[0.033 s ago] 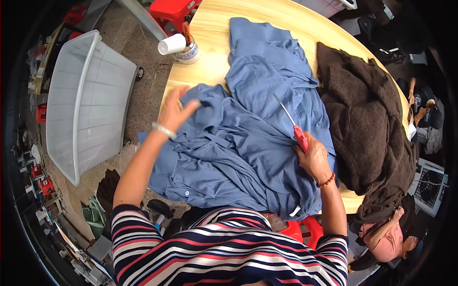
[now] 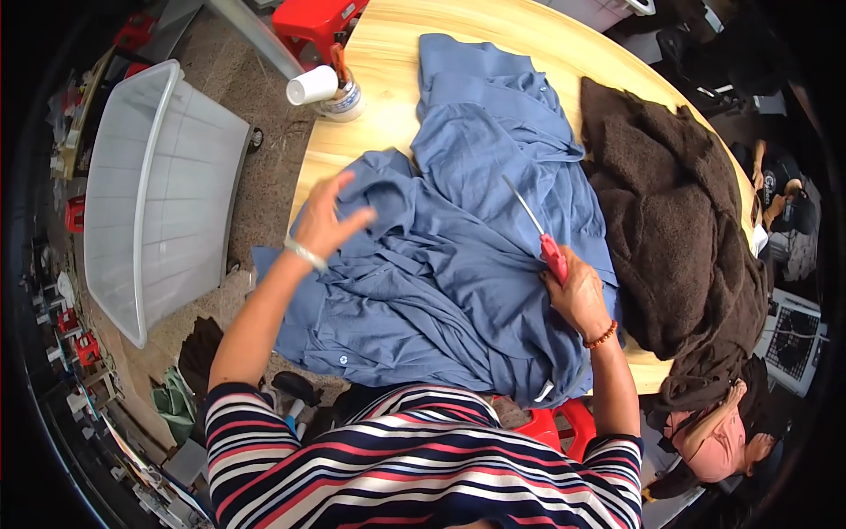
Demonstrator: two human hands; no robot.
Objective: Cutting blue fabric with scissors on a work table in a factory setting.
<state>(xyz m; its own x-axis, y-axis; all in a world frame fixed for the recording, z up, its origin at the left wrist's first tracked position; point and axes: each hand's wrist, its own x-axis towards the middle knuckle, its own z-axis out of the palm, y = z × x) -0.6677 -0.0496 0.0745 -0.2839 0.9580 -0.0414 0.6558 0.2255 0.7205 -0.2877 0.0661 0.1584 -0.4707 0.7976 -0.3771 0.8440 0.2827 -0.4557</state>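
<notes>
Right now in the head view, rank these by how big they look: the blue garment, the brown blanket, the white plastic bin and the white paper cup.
1. blue garment
2. brown blanket and white plastic bin look about alike; the fisheye bend makes ranking them unsure
3. white paper cup

The person wears a top with stripes in dark blue, white and red. The stripes run across the body and curve around both shoulders. The sleeves are short and stop above the elbows, so both forearms are bare. Just below the left hand [image 2: 324,222] there is a thin, pale bracelet around the wrist. Just below the right hand [image 2: 577,295] there is a bracelet of small, round, red-brown beads.
</notes>
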